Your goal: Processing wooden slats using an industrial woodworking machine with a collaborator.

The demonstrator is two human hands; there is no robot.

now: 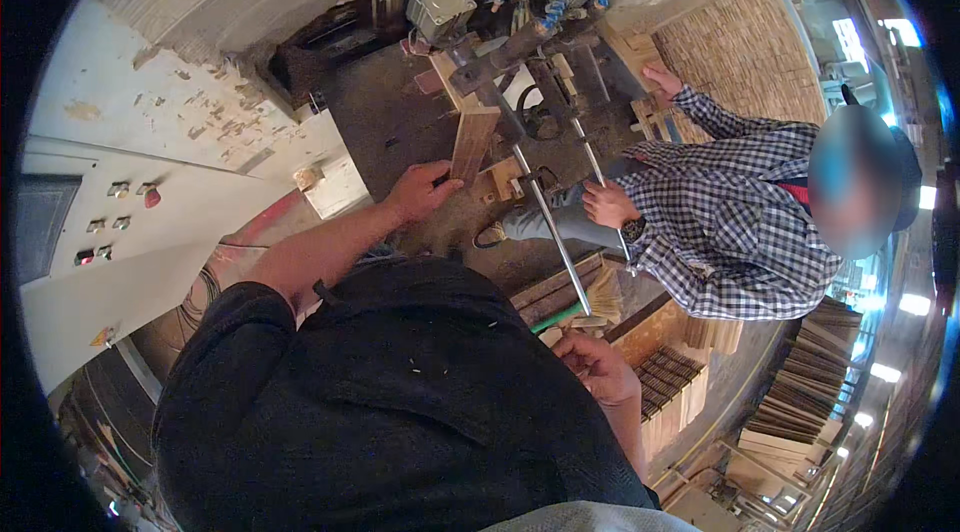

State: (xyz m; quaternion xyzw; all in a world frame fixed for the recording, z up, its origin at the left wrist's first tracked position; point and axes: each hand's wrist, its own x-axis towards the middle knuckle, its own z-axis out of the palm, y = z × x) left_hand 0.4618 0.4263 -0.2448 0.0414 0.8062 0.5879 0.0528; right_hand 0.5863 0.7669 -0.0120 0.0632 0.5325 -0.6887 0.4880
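Observation:
My left hand (425, 192) grips the lower end of a short brown wooden board (473, 144), thumb on one side and fingers on the other. The board stands up from the hand against the front of a woodworking machine (490, 67). Close to my body on the right, my right hand (600, 369) has its fingers curled in. Whether anything lies inside those fingers is hidden. Just beyond it ends a long metal rod (555, 232) that runs out from the machine. A second metal rod (588, 150) lies parallel to it.
A co-worker in a checked shirt (740, 222) stands at the right, one hand around the second rod, the other at wood by the machine. A control cabinet (120, 232) with knobs is at my left. Stacked wood strips (675, 387) and a large wood stack (745, 57) stand right.

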